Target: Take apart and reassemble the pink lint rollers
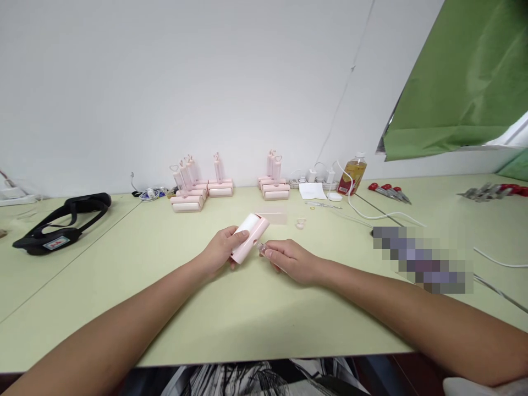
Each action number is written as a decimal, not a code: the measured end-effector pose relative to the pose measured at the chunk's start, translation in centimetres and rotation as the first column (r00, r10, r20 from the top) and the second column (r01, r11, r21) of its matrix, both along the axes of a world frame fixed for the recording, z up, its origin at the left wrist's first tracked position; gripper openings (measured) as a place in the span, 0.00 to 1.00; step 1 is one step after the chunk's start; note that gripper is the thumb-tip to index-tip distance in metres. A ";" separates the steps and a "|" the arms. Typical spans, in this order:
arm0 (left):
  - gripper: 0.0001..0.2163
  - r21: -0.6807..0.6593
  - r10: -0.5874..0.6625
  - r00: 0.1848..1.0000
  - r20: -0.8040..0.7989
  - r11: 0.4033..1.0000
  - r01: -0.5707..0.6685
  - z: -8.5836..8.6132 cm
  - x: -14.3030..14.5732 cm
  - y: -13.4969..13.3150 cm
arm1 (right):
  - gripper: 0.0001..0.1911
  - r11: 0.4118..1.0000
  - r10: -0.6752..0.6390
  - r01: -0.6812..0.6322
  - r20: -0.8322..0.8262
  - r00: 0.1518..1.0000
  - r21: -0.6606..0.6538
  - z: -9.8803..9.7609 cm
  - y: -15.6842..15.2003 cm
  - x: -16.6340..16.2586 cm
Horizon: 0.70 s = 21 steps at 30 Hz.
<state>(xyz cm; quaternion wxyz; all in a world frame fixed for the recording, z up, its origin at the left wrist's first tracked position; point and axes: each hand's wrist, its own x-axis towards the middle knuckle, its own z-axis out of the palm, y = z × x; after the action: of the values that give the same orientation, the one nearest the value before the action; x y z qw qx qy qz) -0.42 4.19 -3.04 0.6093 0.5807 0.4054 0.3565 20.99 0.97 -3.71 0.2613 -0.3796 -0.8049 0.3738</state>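
Observation:
My left hand (225, 248) grips a pink-and-white lint roller head (250, 235), tilted, with the thumb across its white face. A small round hole shows in its pink side. Just to the right, my right hand (291, 259) is closed around a clear pinkish handle tube (261, 248); its near end points at the hole, apart from it by a small gap. Most of the tube is hidden by the fingers. Beyond the hands lie a flat translucent pink cover (274, 218) and a small pink heart-loop cap (301, 223).
Along the wall stand several assembled pink lint rollers (187, 207) with upright handles. At the right are chargers with white cables (363, 213), a drink bottle (353, 174), tweezers (324, 205) and red-handled tools (390, 191). A black head strap (61, 223) lies left; a blurred-out object (421, 258) lies beyond my right forearm.

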 end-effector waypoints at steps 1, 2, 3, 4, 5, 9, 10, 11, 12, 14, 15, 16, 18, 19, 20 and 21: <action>0.18 0.010 0.002 1.000 -0.004 1.000 -0.002 0.0 0.0 0.0 | 0.22 1.000 0.002 -0.002 0.004 1.000 0.000 0.0 0.0 0.0; 0.19 0.020 0.006 1.000 -0.012 1.000 -0.006 0.1 0.1 -0.1 | 0.22 1.000 0.004 -0.004 0.006 1.000 -0.001 0.1 -0.1 -0.1; 0.19 0.032 0.010 1.000 -0.027 0.999 -0.009 0.2 0.1 -0.2 | 0.23 1.000 0.007 -0.007 0.006 1.000 -0.004 0.0 -0.1 -0.1; 0.20 0.045 0.015 0.999 -0.044 0.999 -0.013 0.2 0.1 -0.3 | 0.24 1.000 0.011 -0.011 0.004 1.000 -0.008 0.0 -0.1 -0.1; 0.21 0.059 0.021 0.998 -0.061 0.998 -0.018 0.3 0.1 -0.4 | 0.24 1.000 0.016 -0.016 -0.002 1.000 -0.014 -0.1 0.0 0.0; 0.22 0.093 0.024 0.996 -0.086 0.996 -0.016 0.2 0.1 -0.5 | 0.26 0.998 0.029 -0.031 -0.034 0.999 -0.063 -0.4 0.1 0.1; 0.22 0.097 0.022 0.996 -0.087 0.995 -0.013 0.1 0.1 -0.5 | 0.26 0.997 0.029 -0.032 -0.039 0.999 -0.069 -0.4 0.1 0.0; 0.22 0.103 0.021 0.996 -0.092 0.995 -0.012 0.0 0.1 -0.4 | 0.25 0.997 0.028 -0.030 -0.041 0.999 -0.066 -0.4 0.1 0.0; 0.22 0.110 0.022 0.995 -0.101 0.994 -0.011 -0.1 0.0 -0.4 | 0.25 0.998 0.024 -0.026 -0.039 0.999 -0.056 -0.3 0.1 0.0; 0.22 0.121 0.024 0.992 -0.128 0.993 -0.008 -0.2 -0.1 -0.3 | 0.23 0.999 -0.005 0.004 -0.030 1.000 -0.034 -0.1 0.0 -0.2; 0.22 0.126 0.023 0.989 -0.143 0.992 -0.005 -0.2 -0.2 -0.3 | 0.23 0.999 -0.026 0.025 -0.021 0.999 -0.030 0.0 -0.1 -0.3; 0.21 0.130 0.021 0.987 -0.161 0.992 0.000 -0.1 -0.2 -0.3 | 0.22 0.998 -0.048 0.048 -0.011 0.999 -0.032 0.0 -0.2 -0.4; 0.20 0.139 0.012 0.980 -0.200 0.990 0.016 0.0 -0.3 -0.3 | 0.21 0.995 -0.088 0.088 0.004 0.996 -0.037 0.2 -0.2 -0.5; 0.20 0.143 0.005 0.975 -0.222 0.989 0.027 0.1 -0.3 -0.3 | 0.21 0.994 -0.101 0.101 0.011 0.995 -0.035 0.2 -0.2 -0.5; 0.19 0.146 -0.003 0.970 -0.244 0.988 0.040 0.2 -0.4 -0.4 | 0.21 0.994 -0.108 0.108 0.019 0.994 -0.026 0.2 -0.2 -0.5; 0.19 0.148 -0.014 0.965 -0.263 0.987 0.055 0.3 -0.4 -0.5 | 0.21 0.994 -0.111 0.111 0.028 0.993 -0.015 0.3 -0.2 -0.5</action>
<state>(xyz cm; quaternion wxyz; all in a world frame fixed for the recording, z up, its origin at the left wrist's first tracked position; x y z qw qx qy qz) -0.84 3.70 -2.75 0.5099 0.6750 0.4432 0.2965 20.47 0.76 -3.45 0.2677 -0.4308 -0.7830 0.3600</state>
